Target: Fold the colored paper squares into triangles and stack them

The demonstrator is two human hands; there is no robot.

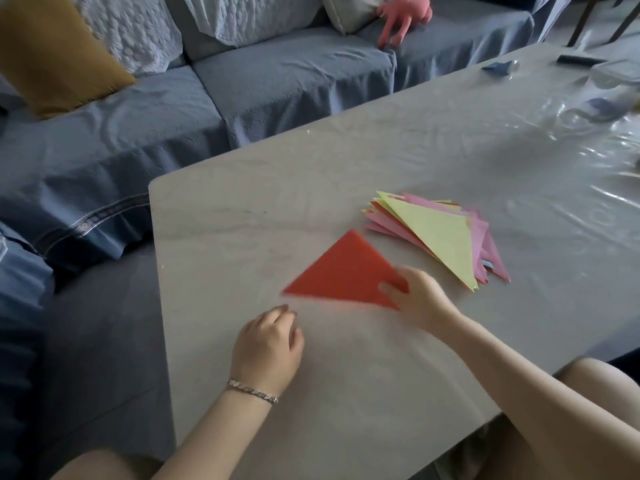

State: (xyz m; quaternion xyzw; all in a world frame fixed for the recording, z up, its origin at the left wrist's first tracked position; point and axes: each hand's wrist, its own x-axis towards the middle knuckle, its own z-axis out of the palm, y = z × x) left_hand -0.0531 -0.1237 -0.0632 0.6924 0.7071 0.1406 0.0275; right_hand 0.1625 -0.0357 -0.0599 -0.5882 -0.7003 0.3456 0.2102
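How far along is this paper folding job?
Done: a stack of folded triangles lies on the table, a yellow-green triangle on top. In hand: the right hand pinches a red triangle, already folded, beside the stack. The left hand holds nothing. Left: putting the red one on the stack. No unfolded squares are in view, so whether more remain is unclear.
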